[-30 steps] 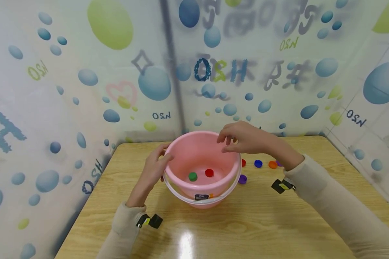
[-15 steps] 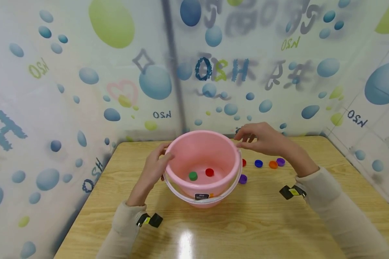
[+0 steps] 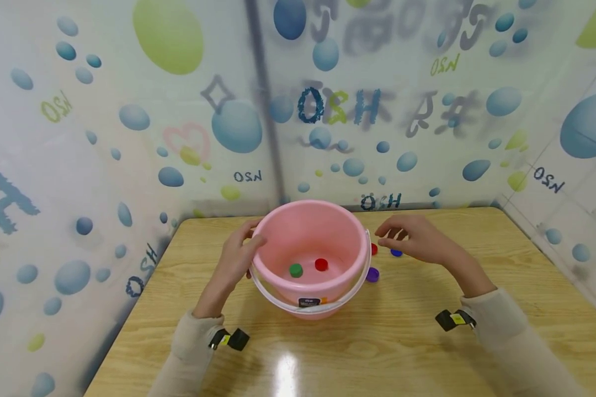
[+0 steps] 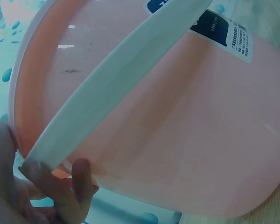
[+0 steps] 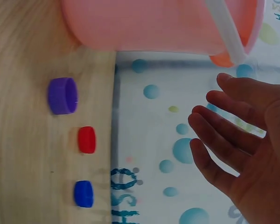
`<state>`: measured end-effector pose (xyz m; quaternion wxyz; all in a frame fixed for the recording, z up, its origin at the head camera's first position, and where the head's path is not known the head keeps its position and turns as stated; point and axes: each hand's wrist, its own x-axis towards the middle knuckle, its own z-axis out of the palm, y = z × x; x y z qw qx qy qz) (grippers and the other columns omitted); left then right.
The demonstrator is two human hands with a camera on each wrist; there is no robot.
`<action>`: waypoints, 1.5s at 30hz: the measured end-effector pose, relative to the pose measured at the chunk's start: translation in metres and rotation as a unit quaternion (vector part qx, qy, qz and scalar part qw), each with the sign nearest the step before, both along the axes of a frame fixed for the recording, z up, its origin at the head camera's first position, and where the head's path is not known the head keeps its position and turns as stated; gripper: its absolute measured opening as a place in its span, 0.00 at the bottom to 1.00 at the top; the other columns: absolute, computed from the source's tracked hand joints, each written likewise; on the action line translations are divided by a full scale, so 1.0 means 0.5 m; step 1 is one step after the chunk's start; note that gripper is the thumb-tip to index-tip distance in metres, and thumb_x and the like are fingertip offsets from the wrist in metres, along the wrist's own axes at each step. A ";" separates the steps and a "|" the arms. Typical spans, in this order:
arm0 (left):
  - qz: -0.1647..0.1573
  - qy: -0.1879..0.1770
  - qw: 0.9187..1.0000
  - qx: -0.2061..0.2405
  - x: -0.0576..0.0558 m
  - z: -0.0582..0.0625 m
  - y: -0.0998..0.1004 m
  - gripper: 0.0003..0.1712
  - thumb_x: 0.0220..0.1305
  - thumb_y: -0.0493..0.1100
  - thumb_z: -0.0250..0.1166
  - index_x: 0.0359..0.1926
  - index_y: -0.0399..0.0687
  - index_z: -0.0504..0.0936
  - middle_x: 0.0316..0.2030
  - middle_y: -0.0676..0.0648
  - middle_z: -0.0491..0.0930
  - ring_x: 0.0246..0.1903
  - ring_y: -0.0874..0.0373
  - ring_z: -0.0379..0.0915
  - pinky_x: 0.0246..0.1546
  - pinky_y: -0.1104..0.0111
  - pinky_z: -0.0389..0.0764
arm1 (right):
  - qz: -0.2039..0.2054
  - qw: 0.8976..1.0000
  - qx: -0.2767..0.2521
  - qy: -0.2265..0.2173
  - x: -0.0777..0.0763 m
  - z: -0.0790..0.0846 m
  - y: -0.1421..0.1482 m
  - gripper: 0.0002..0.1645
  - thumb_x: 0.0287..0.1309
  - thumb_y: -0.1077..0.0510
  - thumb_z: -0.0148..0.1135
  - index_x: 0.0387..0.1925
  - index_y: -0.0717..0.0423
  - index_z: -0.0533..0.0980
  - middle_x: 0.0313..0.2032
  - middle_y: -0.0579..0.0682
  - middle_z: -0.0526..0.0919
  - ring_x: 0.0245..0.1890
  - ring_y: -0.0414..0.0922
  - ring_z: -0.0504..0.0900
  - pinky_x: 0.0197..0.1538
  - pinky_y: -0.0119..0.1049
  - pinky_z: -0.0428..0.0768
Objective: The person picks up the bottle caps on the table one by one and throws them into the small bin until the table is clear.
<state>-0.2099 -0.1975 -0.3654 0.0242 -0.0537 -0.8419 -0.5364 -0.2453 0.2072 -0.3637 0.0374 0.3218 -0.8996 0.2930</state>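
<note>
A pink bucket (image 3: 310, 220) with a white handle (image 3: 298, 307) stands upright on the table. Inside it, a green bottle cap (image 3: 296, 270) and a red bottle cap (image 3: 321, 264) lie on the bottom. My left hand (image 3: 235, 256) grips the bucket's left rim, thumb over the inside and fingers outside, near the handle's end. Held in the air just right of the bucket, my right hand (image 3: 417, 238) has loosely bent fingers and holds nothing. Below it lie a purple cap (image 5: 63, 96), another red cap (image 5: 87, 139) and a blue cap (image 5: 83, 194).
The wooden table (image 3: 377, 353) ends at a patterned wall covering (image 3: 402, 99) behind the bucket. More of this covering rises on the left and right sides. A label (image 3: 309, 301) sits on the bucket's front.
My right hand has moved from over the bucket's rim to the right and lower, over the caps. It now hides the orange cap and a purple cap. The left hand stays put.
</note>
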 end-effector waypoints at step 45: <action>0.005 0.001 1.000 0.007 0.003 0.000 0.000 0.24 0.72 0.49 0.57 0.67 0.61 0.76 0.49 0.39 0.76 0.15 0.55 0.70 0.12 0.69 0.73 | -0.015 0.995 -0.024 -0.097 0.007 -0.139 0.007 0.15 0.65 0.54 0.70 0.50 0.56 0.83 0.46 0.51 0.87 0.45 0.45 0.85 0.45 0.32 0.86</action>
